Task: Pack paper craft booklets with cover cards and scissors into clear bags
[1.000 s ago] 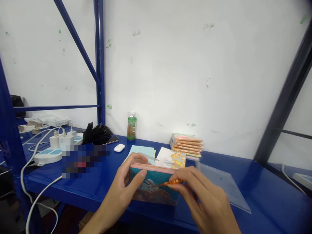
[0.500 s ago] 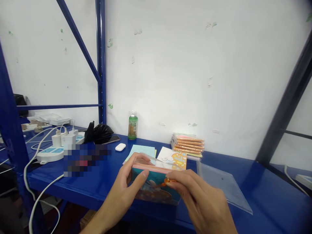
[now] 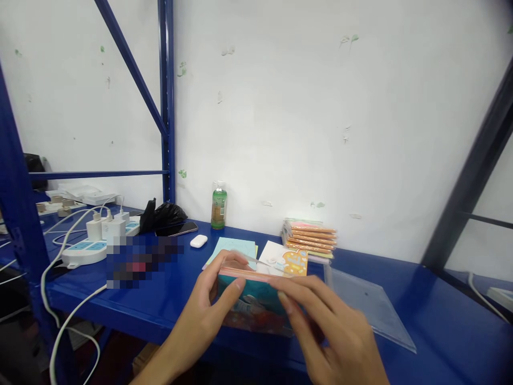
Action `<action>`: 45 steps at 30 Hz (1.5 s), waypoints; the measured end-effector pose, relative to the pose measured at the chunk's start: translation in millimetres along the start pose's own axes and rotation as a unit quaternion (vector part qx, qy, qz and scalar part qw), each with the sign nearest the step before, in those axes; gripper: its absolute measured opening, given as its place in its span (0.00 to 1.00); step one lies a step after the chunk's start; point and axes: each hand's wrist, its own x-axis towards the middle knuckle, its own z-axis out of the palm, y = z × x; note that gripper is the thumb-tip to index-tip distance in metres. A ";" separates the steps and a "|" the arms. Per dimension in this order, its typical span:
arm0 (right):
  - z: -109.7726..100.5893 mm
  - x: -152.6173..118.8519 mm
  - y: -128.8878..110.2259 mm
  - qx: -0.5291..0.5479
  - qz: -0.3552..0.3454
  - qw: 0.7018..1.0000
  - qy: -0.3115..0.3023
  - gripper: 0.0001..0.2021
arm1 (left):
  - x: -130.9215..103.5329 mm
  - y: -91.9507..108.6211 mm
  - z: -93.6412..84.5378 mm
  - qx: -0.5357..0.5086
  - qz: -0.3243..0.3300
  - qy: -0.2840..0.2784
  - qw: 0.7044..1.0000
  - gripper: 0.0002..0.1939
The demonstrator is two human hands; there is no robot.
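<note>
My left hand (image 3: 214,299) grips the left end of a thick packet (image 3: 254,302) with a teal printed front in clear plastic, thumb in front and fingers behind. The packet stands tilted above the table's front edge, and pinkish layers show along its top. Closed on the top right edge of the packet is my right hand (image 3: 320,315), index finger along the rim and thumb in front. A clear plastic flap (image 3: 256,260) rises behind the top edge. Whether anything small sits between the right fingertips is hidden.
Behind the packet lie a light blue sheet (image 3: 234,248) and a white-and-orange card (image 3: 282,259). Further back is a stack of orange-edged packets (image 3: 310,238). A clear plastic sleeve (image 3: 368,302) lies right. A bottle (image 3: 219,206), earbud case (image 3: 199,241), phone (image 3: 176,229) and power strip (image 3: 86,252) stand left.
A small orange piece seen between my right fingertips no longer shows. My right fingers have shifted onto the packet's top edge. My left hand keeps its hold.
</note>
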 end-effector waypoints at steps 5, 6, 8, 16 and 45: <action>-5.9 -2.2 13.7 -0.124 0.113 0.984 0.063 0.21 | 2.7 4.6 1.0 -0.002 0.007 -0.002 1.000 0.15; -6.2 -2.5 19.0 -0.121 0.124 0.984 0.045 0.23 | 3.1 4.7 0.9 -0.018 0.001 -0.008 1.000 0.16; -5.4 -3.2 29.7 -0.072 0.148 0.986 -0.014 0.24 | 4.1 3.8 -0.7 -0.044 -0.017 -0.031 0.998 0.19; 3.5 -7.0 48.7 0.199 0.226 0.951 -0.063 0.11 | 15.6 -8.5 -18.6 0.041 0.013 -0.037 0.998 0.12; 6.9 -10.7 48.9 0.158 0.235 0.959 -0.031 0.14 | 16.8 -19.6 -23.3 0.121 0.086 -0.054 0.987 0.18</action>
